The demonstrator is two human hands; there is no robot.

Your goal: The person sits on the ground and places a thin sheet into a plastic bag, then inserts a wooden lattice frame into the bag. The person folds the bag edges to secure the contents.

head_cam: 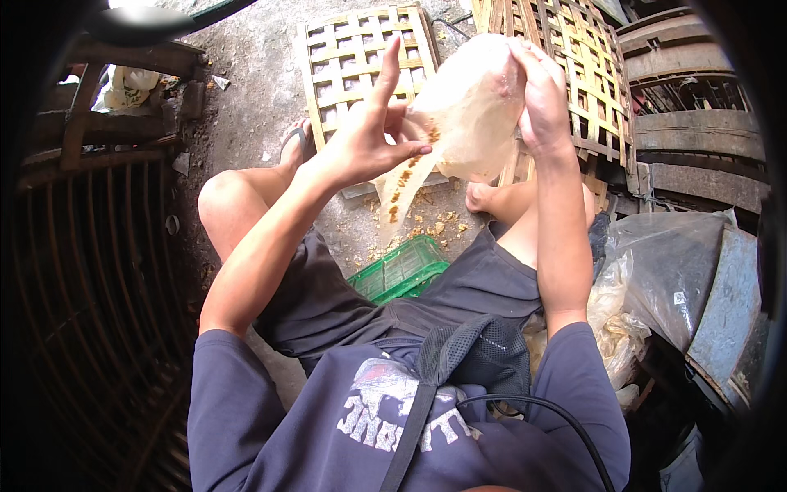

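In the head view a thin, pale, translucent sheet, perhaps plastic or a skin-like film (476, 132), is held up in front of me, with a row of brown marks along its lower left part. My right hand (544, 98) grips its upper right edge, fingers closed on it. At its left side is my left hand (375, 132), thumb and index finger spread apart, the other fingers curled behind or against the sheet; whether they pinch it is hard to tell. Beneath the sheet, a woven bamboo tray (341, 61) lies on the ground, partly covered.
A green plastic crate (399, 267) stands between my legs, with yellowish crumbs (433, 229) scattered on the concrete beyond it. More woven bamboo panels (593, 74) lean at upper right. Clear plastic bags (664, 270) lie at right. A slatted wooden structure (104, 264) fills the left side.
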